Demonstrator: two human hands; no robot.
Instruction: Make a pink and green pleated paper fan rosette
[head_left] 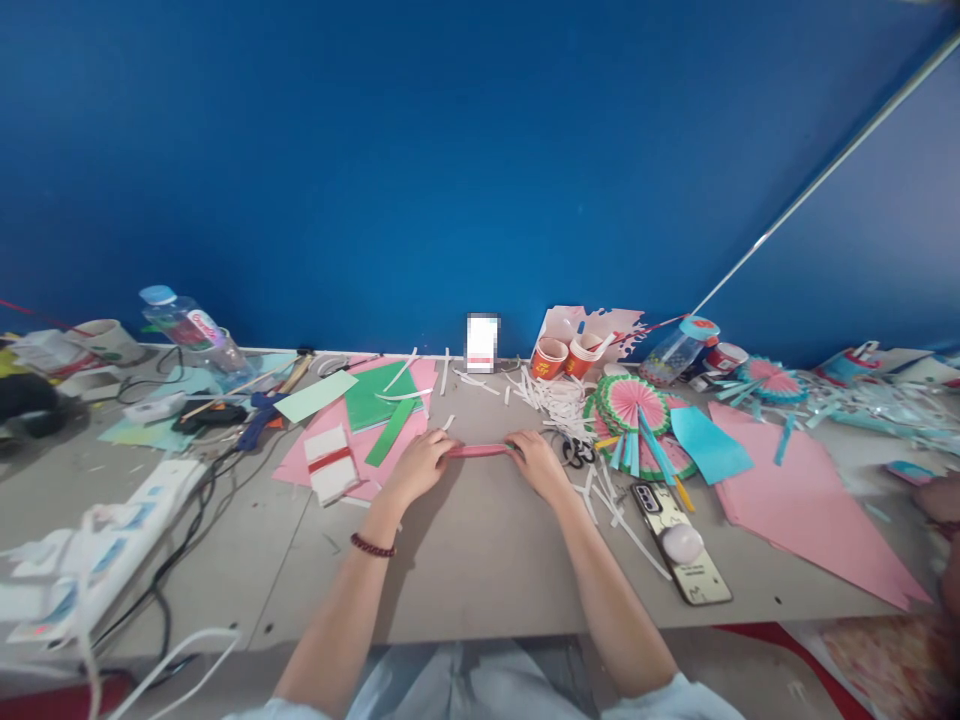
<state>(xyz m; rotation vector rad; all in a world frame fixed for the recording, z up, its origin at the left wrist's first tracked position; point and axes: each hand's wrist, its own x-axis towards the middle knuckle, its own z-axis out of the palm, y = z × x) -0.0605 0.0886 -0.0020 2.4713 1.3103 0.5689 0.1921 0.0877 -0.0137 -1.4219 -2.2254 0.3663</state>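
Note:
A narrow pink folded paper strip (481,451) lies crosswise low over the grey table in front of me. My left hand (422,463) is closed on its left end, and my right hand (537,462) pinches the right end. Black-handled scissors (578,450) rest just right of my right hand. Green paper (381,393) and a green strip (390,432) lie on pink sheets beyond my left hand, beside a white bundle with a red band (331,464). Watermelon-patterned paper fans (636,410) sit to the right of the scissors.
Right of my hands are a phone (682,545), blue paper (711,443) and pink sheets (795,490). Red paper cups (550,358) and white scraps (553,395) sit at the back. A power strip (112,545), cables and a bottle (201,330) occupy the left. Another person's arm shows far right.

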